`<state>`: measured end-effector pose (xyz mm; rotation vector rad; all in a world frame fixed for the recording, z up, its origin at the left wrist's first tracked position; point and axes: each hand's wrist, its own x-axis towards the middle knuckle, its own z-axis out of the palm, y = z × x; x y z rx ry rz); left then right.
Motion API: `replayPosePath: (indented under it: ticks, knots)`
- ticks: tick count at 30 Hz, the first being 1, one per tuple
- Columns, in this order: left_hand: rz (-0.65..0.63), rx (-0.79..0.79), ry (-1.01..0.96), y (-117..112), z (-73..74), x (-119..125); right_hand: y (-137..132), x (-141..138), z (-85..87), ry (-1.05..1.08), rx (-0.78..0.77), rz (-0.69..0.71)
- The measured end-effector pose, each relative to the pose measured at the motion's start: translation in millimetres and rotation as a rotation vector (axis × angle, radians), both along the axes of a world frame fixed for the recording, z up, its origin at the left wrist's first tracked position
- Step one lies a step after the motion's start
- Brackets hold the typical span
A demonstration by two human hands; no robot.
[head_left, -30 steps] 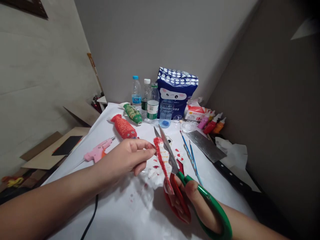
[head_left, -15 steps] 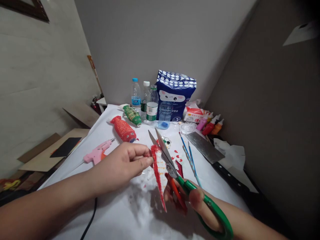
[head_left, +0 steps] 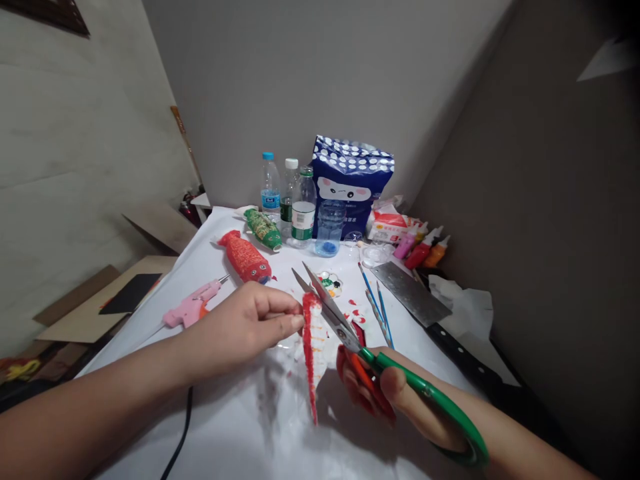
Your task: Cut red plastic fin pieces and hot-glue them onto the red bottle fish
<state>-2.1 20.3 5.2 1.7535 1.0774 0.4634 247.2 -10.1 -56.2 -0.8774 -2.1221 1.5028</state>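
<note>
My left hand (head_left: 250, 323) pinches the top of a long red-and-white painted strip (head_left: 311, 353) that hangs down over the white table (head_left: 240, 427). My right hand (head_left: 385, 397) grips green-and-red-handled scissors (head_left: 350, 333). The blades are slightly apart and meet the strip's upper end, right beside my left fingertips. Small red scraps (head_left: 356, 312) lie on the table behind the strip.
A pink glue gun (head_left: 193, 308) lies at the left, its black cord (head_left: 180, 433) running toward me. Red (head_left: 245, 258) and green (head_left: 264, 228) fish figures, water bottles (head_left: 293, 203), a blue dotted bag (head_left: 350, 183), paint tubes (head_left: 423, 248), brushes (head_left: 375, 303) and a cleaver (head_left: 430, 310) fill the far side and the right.
The strip has turned from slanting to hanging nearly straight down. The scissors have tilted flatter and shifted left along with my right hand, the blades now at the strip's top.
</note>
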Motion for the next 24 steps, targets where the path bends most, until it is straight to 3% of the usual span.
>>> replayPosePath:
  ticks: [3,8,14,20,24]
  knots:
    - [-0.011,0.013,0.003,0.7,-0.6,-0.2,0.9,2.1,0.4,-0.021,0.018,0.013]
    - [-0.026,0.003,-0.035,0.1,-0.1,-2.7,4.8,8.7,7.4,-0.058,-0.087,0.045]
    - [0.071,-0.115,-0.295,10.0,-6.4,-14.5,3.1,4.9,11.7,0.082,-0.198,0.064]
    - [0.183,-0.169,-0.394,14.2,-11.0,-9.3,-6.9,-12.0,-7.5,0.326,-0.32,-0.023]
    - [0.074,-0.264,-0.319,9.8,-5.6,-1.7,-8.3,-16.2,-23.3,0.297,-0.22,-0.115]
